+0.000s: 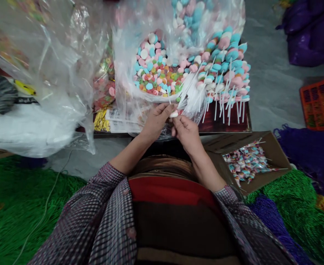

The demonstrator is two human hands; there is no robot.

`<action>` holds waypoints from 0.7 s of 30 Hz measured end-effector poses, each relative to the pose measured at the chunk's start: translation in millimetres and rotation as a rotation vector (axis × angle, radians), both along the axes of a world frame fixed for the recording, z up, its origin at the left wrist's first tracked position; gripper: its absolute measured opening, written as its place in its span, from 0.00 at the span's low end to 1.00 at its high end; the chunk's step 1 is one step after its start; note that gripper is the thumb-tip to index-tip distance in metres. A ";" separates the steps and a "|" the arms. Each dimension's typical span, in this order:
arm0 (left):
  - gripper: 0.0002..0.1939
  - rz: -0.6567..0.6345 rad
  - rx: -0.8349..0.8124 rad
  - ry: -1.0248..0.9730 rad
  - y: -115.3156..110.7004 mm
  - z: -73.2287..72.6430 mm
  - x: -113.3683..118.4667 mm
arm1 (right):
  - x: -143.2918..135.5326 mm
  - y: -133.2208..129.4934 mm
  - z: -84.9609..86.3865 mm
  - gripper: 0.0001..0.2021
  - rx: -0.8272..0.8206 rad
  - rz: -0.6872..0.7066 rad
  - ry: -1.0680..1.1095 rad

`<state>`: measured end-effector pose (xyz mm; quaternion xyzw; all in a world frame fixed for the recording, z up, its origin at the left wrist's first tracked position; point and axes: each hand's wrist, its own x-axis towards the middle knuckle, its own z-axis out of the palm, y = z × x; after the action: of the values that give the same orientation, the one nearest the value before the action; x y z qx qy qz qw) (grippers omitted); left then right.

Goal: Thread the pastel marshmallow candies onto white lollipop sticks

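Observation:
At the table's front edge, my left hand (pixel 158 120) and my right hand (pixel 186 131) meet with fingers pinched around a small candy piece (pixel 174 114), white with some red beside it. A thin white stick (pixel 170 96) rises from between the fingers of my left hand. Just behind them lies an open clear bag of loose candies (pixel 153 75), pink, blue and white discs with small colourful rings. White sticks (pixel 191 86) lie in a bunch right of the bag. Finished-looking candy skewers (pixel 230 73) are piled on the right of the table.
Large clear plastic bags (pixel 59 55) cover the table's left side, near gold ties (pixel 102 120). A cardboard box (pixel 279 156) of wrapped candy sticks stands low at right. Green (pixel 294 195) and purple strands and an orange crate (pixel 320 105) lie beyond.

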<state>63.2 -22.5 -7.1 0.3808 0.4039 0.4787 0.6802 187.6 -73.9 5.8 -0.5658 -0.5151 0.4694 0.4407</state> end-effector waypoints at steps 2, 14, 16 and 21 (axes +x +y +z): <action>0.17 -0.037 0.040 0.087 0.3 -1.8 -3.5 | -2.3 1.4 -2.4 0.25 -0.066 0.004 0.122; 0.06 0.151 0.525 1.150 121.5 -30.2 -73.8 | 3.8 95.7 -2.1 0.17 0.296 -0.097 -0.487; 0.07 0.149 0.549 1.178 118.7 -32.3 -72.7 | -4.8 118.3 -4.5 0.15 0.262 -0.067 -0.703; 0.06 0.128 0.556 1.251 104.0 -23.4 -68.6 | -24.4 135.9 -5.4 0.15 0.103 -0.011 -0.965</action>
<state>-5.4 81.5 -30.5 0.7212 0.6046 0.2940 0.1667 163.2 62.0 0.5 -0.6992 -0.6802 0.1249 0.1815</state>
